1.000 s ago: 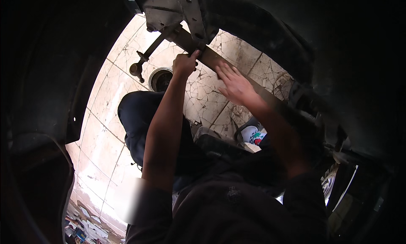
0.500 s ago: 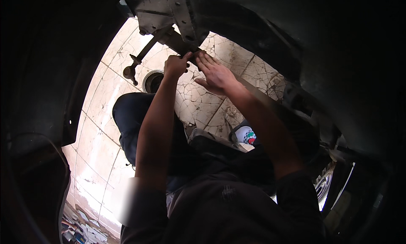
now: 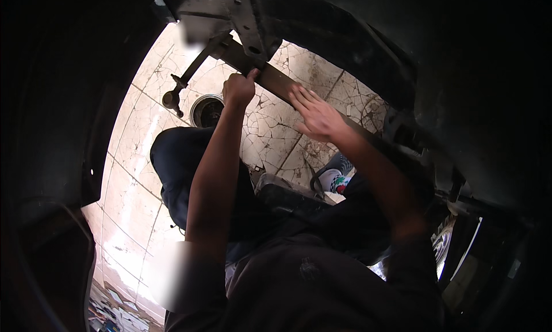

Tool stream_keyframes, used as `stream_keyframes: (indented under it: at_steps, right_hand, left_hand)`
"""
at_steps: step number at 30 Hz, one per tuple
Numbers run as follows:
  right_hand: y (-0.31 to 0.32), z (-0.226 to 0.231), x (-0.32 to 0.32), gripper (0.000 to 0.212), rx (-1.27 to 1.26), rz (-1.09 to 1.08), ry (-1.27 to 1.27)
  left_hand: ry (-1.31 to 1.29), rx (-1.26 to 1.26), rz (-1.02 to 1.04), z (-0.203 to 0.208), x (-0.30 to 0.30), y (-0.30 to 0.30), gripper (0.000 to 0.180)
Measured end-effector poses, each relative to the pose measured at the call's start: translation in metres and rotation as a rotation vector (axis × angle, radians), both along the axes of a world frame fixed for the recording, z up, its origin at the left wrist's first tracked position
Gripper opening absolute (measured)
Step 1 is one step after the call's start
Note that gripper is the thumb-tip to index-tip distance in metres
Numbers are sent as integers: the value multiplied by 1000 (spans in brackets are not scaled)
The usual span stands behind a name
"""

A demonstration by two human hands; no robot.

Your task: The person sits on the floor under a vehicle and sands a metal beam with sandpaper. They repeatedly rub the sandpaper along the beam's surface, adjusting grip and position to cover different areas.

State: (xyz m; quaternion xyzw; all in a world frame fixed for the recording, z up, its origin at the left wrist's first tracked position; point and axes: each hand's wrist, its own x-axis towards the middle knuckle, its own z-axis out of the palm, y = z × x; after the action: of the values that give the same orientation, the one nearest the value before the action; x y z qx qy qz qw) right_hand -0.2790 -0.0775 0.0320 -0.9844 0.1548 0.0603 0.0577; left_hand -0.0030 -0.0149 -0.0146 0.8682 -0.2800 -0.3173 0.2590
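Note:
A long, flat brown metal beam (image 3: 277,82) runs slantwise under the bracket, from upper left to lower right. My left hand (image 3: 240,90) is closed at its near edge, thumb up against the beam and fingers curled below; part of that grip is hidden. Farther right along the same beam lies my right hand (image 3: 316,114), open, its straight fingers flat on the surface and the thumb apart. Left of my left hand, a rod with a ball joint (image 3: 172,99) hangs down from the bracket.
Dark curved body panels (image 3: 339,35) surround the opening, with a metal bracket (image 3: 218,12) on top. A round metal part (image 3: 206,110) rests on the cracked tile floor (image 3: 267,122) near my knee. Debris (image 3: 118,309) lies at lower left; a wheel (image 3: 441,248) shows at right.
My right hand has slid along the beam to the right and toward me, away from my left hand, uncovering more beam. My left hand has stayed almost in place.

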Motion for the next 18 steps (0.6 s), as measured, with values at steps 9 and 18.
stream_keyframes:
  at_steps: [9, 18]
  right_hand:
    - [-2, 13, 53, 106, 26, -66, -34]
    - [-10, 13, -66, 105, 78, 53, 176]
  left_hand:
    - [6, 50, -16, 17, -7, -7, 67]
    - [22, 88, -41, 21, -5, -1, 68]
